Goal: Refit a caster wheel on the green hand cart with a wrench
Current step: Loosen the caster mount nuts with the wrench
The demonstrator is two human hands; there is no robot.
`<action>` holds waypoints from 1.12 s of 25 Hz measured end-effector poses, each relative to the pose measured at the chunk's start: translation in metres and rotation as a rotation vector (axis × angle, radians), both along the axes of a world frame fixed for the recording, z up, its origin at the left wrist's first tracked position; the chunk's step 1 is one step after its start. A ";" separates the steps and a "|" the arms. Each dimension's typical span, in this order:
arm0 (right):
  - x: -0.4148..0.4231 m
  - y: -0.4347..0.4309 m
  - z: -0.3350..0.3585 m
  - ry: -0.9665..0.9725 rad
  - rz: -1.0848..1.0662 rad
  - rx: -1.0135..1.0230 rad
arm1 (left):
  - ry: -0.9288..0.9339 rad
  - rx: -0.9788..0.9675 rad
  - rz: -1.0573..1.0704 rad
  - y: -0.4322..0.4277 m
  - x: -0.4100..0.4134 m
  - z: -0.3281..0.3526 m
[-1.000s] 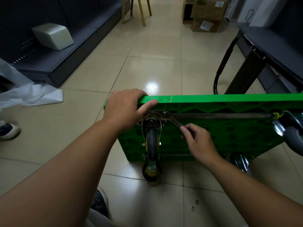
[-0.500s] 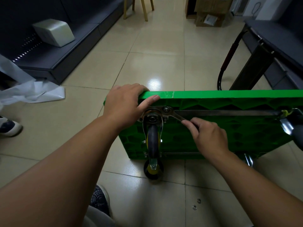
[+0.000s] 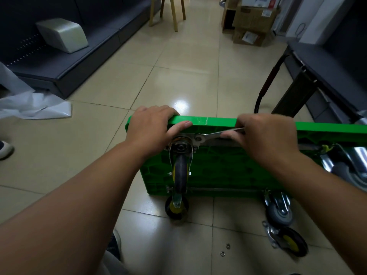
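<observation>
- Far to the left, some white paper lies crumpled on the floor, well away from our work.
- Our left hand is wrapped over the top edge of the green hand cart, with the thumb pressed on its underside. We think it holds on here so the cart does not tip or slide while we turn the tool.
- The cart stands on its side on the tiles, so its underside faces us and we can reach the wheels.
- Just under our left thumb is the caster wheel we are fixing. Its metal plate sits flat on the cart near the top corner, and the wheel hangs down.
- The wrench has its round end on a bolt at the plate's right corner. Its handle points to the right.
- Our right hand is closed tight around the far end of the wrench handle. Holding far out likely makes the turn easier.
- Down on the floor to the right, a loose caster lies on its side, and two small washers lie near it.
</observation>
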State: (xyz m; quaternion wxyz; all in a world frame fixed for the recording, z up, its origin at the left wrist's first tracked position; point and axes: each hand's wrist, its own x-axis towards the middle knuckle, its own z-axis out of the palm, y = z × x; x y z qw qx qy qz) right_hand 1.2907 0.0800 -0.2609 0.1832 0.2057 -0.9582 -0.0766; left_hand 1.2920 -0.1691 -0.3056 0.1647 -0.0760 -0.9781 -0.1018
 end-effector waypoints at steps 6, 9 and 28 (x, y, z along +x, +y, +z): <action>0.012 -0.065 0.064 -0.002 0.269 0.442 | -0.011 -0.008 0.002 0.000 0.001 0.000; 0.009 -0.051 0.071 0.002 0.360 0.453 | -0.021 0.001 -0.001 0.000 0.001 0.000; 0.034 -0.008 -0.131 -0.661 0.047 -1.436 | 0.023 -0.002 0.042 0.001 -0.001 -0.004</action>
